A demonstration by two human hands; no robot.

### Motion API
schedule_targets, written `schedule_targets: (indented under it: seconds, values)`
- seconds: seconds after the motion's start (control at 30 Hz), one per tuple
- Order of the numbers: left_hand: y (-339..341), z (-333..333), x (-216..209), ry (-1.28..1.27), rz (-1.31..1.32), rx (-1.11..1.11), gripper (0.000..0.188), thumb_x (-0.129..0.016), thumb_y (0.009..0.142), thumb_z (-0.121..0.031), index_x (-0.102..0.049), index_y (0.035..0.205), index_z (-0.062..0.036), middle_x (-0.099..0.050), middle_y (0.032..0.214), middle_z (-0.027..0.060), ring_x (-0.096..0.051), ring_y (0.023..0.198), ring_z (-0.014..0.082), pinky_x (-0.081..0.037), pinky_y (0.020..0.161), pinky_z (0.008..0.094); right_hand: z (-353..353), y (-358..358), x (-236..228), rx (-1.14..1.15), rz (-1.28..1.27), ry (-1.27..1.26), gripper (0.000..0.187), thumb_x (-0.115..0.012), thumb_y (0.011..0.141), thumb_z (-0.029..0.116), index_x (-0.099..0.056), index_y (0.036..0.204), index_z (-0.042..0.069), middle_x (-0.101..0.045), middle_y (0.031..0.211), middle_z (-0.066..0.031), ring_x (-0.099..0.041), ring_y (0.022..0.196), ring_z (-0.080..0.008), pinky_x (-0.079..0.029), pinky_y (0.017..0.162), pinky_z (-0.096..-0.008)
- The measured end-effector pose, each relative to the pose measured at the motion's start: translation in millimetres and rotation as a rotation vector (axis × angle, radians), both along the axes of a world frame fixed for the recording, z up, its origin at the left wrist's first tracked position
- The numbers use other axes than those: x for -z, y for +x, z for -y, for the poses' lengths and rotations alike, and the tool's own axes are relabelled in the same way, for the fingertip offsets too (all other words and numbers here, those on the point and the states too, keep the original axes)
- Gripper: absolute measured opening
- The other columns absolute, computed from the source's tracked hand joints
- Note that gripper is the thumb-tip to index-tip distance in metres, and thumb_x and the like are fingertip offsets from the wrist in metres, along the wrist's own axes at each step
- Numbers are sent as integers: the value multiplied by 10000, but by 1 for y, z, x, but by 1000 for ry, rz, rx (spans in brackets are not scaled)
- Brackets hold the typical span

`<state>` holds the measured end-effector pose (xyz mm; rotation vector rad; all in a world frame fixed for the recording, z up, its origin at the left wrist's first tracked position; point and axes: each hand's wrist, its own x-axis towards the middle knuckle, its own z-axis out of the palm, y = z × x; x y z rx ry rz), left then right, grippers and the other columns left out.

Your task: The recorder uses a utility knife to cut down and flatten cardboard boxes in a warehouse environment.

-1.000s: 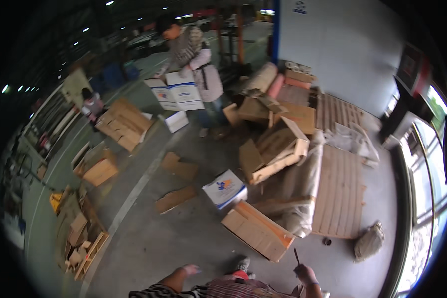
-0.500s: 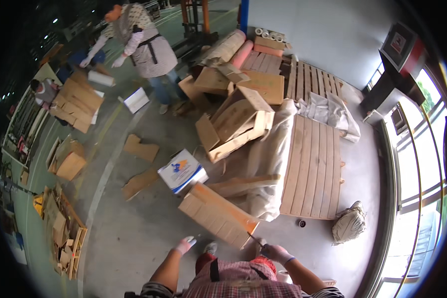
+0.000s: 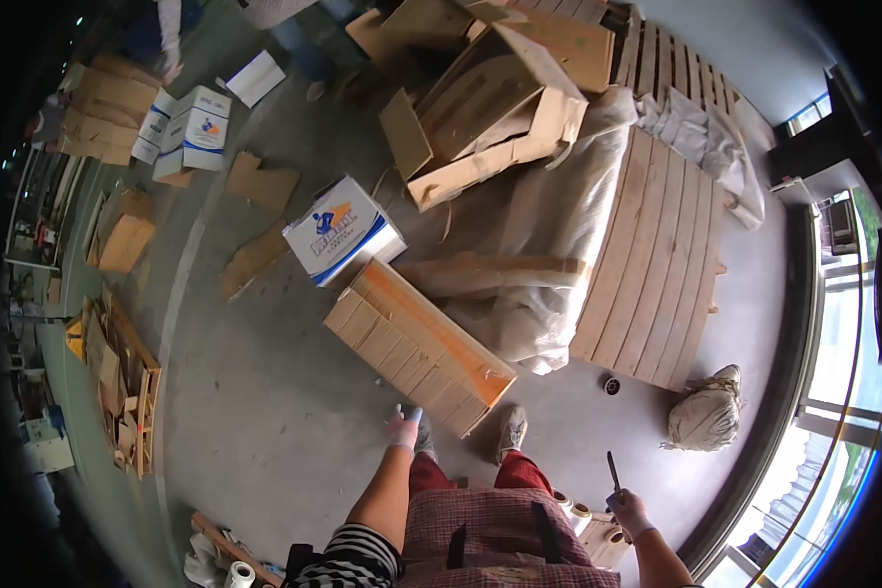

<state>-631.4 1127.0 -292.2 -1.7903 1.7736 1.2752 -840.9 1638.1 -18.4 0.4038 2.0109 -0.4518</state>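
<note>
Your left hand [image 3: 403, 427] hangs low over the grey floor [image 3: 265, 412], gloved, with the fingers loosely spread and holding nothing. It sits just near the long flat cardboard box [image 3: 416, 345] that lies slanted in front of your feet, its near corner just beside your left shoe [image 3: 424, 438]; whether the hand touches the box, you cannot tell.

Your right hand [image 3: 625, 508] is out to the right, near your hip, fingers closed around the handle of a slim knife [image 3: 612, 472] whose dark blade points up and away from you.

Just beyond the long box, to the left, stands a white carton with blue and orange print [image 3: 343, 230]. To the right of the box, a wooden pallet [image 3: 657, 265] lies partly under a sheet of clear plastic wrap [image 3: 549, 225], and farther off a heap of opened brown cartons [image 3: 490, 98] rests on it. A tied grey sack [image 3: 706, 416] sits on the floor at the right, near the window. Far left, another person's hand [image 3: 171, 61] reaches down by a stack of two white boxes [image 3: 181, 132].
</note>
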Motion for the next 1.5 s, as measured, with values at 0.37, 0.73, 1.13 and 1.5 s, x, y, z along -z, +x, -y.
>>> schedule_targets:
  seconds: [0.37, 0.73, 1.13, 1.5]
  values:
    - [-54, 29, 78, -2, -2, -597, 1050, -689, 785, -590, -271, 1427, 128, -435, 1419, 278, -459, 1303, 356, -394, 1065, 395, 64, 71, 43, 107, 14, -235, 230, -654, 888, 85, -582, 1099, 25, -695, 853, -78, -636, 661, -115, -504, 526, -240]
    - [-68, 69, -76, 28, -612, -606, 706, -686, 854, -485, -560, 1254, 83, -603, 1269, 172, -577, 1123, 274, -438, 971, 343, 93, 87, 38, 464, -53, -317, 213, -569, 924, 70, -523, 1120, -1, -696, 882, -158, -577, 461, -174, -504, 411, -301]
    - [8, 170, -417, 664, -1343, -598, 862, -543, 859, -677, -409, 1408, -26, -519, 1322, 90, -502, 1208, 198, -437, 1011, 336, 322, -27, -76, 627, -54, -802, 664, -663, 859, 446, -434, 1379, 102, -583, 1241, -211, -532, 540, -174, -571, 713, -414]
    - [11, 394, -379, -414, -1149, 646, 467, -534, 980, -338, -487, 1352, -61, -560, 1320, 130, -547, 1201, 210, -483, 987, 411, 530, -175, -285, 32, -209, -1343, 499, -677, 876, 257, -514, 1286, 24, -666, 1072, -148, -638, 762, -155, -555, 691, -324]
